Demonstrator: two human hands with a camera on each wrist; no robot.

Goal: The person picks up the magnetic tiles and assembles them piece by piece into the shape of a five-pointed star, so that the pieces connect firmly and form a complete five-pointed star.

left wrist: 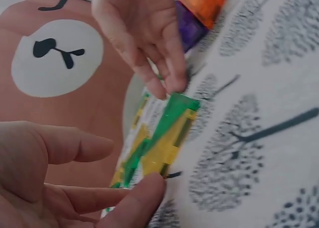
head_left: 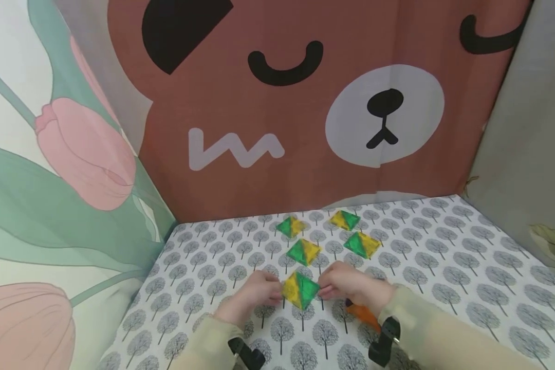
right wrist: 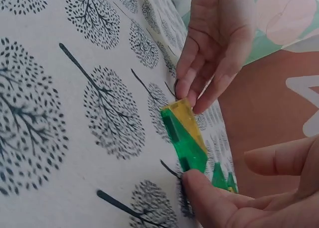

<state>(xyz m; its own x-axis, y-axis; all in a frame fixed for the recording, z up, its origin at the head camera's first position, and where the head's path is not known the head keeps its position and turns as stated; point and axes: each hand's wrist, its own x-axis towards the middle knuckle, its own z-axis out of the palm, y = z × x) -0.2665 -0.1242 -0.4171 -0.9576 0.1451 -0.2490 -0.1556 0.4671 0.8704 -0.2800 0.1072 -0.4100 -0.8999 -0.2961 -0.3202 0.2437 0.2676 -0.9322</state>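
A yellow-and-green diamond-shaped piece (head_left: 300,290) (left wrist: 167,138) (right wrist: 185,133) is between the two hands in the head view. My left hand (head_left: 259,290) (left wrist: 60,173) touches its left corner with fingertips, index finger extended apart in the left wrist view. At the opposite corner, my right hand (head_left: 344,285) (right wrist: 269,188) has a fingertip against the piece, its other visible finger held away. Both hands have relaxed, fairly straight fingers. Whether the piece touches the cloth is unclear.
Several similar green-and-yellow diamonds (head_left: 303,252) lie in two columns farther back on the tree-print cloth (head_left: 203,272). Orange (head_left: 364,314) (left wrist: 204,3) and purple (left wrist: 189,28) pieces are partly hidden near my right wrist. A bear-print wall (head_left: 231,190) stands behind.
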